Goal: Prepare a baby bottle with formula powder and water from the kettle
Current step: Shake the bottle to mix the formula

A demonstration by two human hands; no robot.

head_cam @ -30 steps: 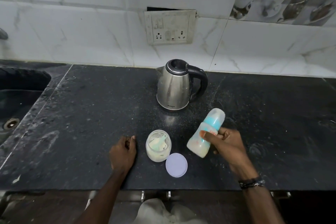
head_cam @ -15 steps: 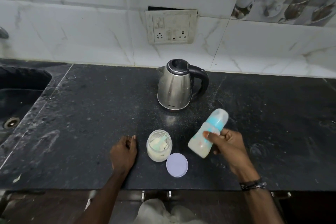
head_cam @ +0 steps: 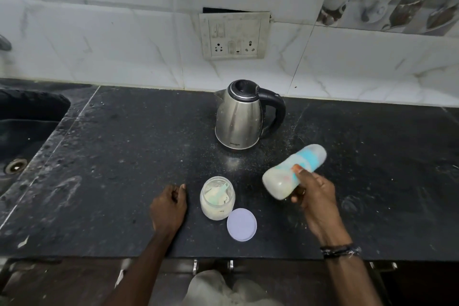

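My right hand [head_cam: 313, 194] grips a capped baby bottle [head_cam: 293, 172] with a blue collar, tilted steeply so its top points up and to the right, above the black counter [head_cam: 111, 156]; milky liquid shows inside and the bottle is blurred. My left hand [head_cam: 169, 206] rests on the counter with curled fingers, holding nothing, just left of an open jar of formula powder [head_cam: 217, 198] with a pale scoop in it. The jar's lilac lid [head_cam: 241, 224] lies flat beside it. A steel kettle [head_cam: 239, 115] with a black handle stands behind, lid closed.
A sink [head_cam: 27, 126] is sunk into the counter at the far left. A socket panel [head_cam: 233, 35] sits on the tiled wall behind the kettle. The counter's front edge runs just below my wrists.
The bottle in my right hand has swung to a flatter tilt and moved slightly right, its top now further out. My left hand, jar, lid and kettle have stayed put.
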